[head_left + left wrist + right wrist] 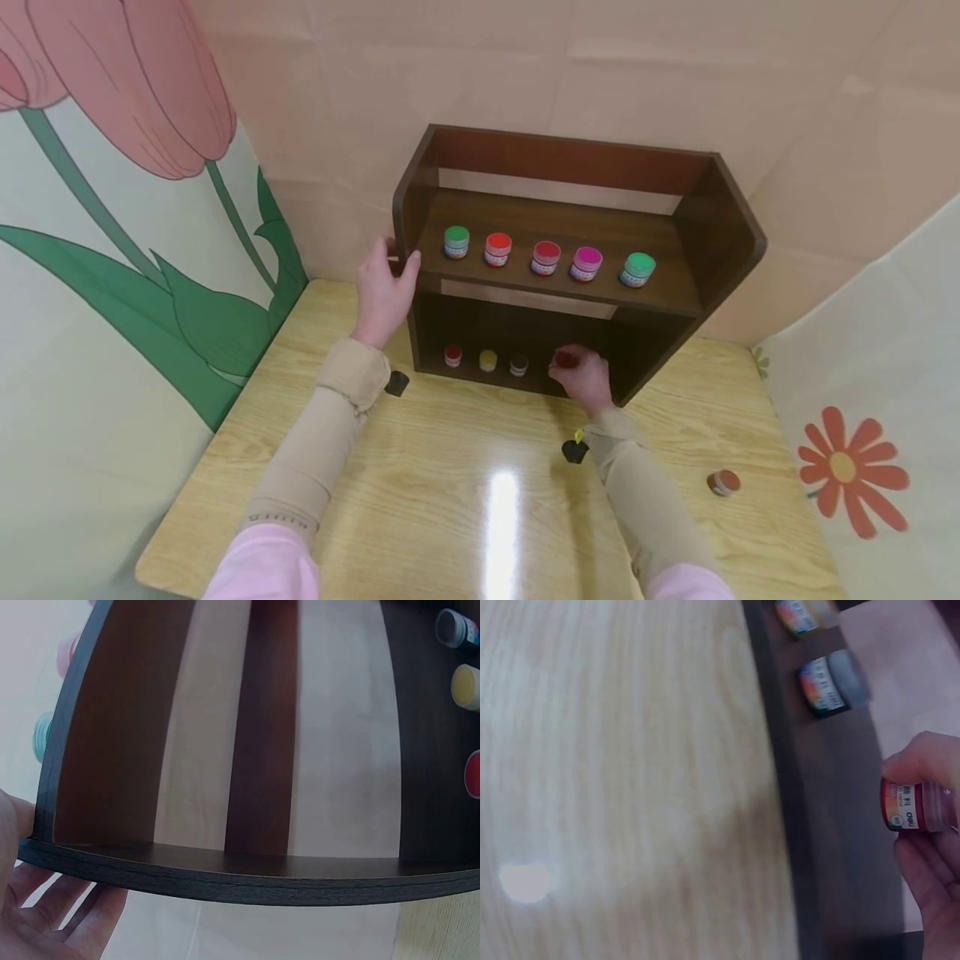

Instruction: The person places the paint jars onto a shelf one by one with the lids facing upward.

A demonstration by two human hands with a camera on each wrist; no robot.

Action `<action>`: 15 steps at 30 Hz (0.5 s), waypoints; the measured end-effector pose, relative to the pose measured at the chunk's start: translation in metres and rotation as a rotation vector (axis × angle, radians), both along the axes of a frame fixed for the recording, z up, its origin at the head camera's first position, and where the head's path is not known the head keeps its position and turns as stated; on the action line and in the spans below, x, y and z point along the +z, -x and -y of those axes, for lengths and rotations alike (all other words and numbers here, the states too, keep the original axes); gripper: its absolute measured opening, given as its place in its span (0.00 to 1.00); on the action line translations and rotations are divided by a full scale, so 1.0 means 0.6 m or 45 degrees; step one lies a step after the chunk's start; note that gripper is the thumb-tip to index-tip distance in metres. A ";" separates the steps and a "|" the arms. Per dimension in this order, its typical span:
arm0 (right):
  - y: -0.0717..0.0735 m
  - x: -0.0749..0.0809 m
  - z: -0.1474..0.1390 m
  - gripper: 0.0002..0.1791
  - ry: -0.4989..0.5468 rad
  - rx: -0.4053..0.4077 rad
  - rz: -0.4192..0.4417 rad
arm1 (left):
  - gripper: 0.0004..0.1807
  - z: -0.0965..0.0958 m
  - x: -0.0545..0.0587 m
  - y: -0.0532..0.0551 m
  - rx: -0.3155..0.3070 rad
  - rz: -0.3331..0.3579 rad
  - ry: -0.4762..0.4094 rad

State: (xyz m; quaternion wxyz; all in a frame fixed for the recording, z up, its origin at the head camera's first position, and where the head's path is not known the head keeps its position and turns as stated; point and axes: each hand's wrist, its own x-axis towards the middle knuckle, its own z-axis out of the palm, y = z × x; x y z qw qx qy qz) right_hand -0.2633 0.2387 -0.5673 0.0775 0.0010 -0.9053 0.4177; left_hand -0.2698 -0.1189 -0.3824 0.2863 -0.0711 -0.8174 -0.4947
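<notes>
A dark brown two-tier shelf [562,293] stands upright on the table. My left hand [384,292] grips its left side panel, thumb at the front edge and fingers on the outer side. In the lower tier, my right hand [587,382] pinches a red paint jar [909,806] between thumb and fingers. To the left of that jar, a black paint jar [518,365], a yellow paint jar [488,361] and another red paint jar [453,357] stand in a row. The upper tier carries several more jars, from a green one [456,242] to a teal one [637,270].
A brownish-red-lidded jar [723,482] sits apart on the wooden table [420,500] at the right. Two small black objects [397,383] lie before the shelf, one near each forearm. Behind hangs a pinkish cloth backdrop [525,75].
</notes>
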 end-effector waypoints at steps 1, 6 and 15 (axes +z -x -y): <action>0.000 -0.004 0.001 0.16 0.003 -0.005 -0.002 | 0.14 0.000 0.000 0.000 0.001 0.000 0.000; 0.000 -0.022 0.007 0.17 0.001 -0.022 0.011 | 0.15 0.001 0.001 0.000 -0.007 0.006 0.001; -0.002 -0.039 0.011 0.19 -0.010 0.003 -0.005 | 0.14 0.001 0.000 0.000 -0.009 0.010 -0.005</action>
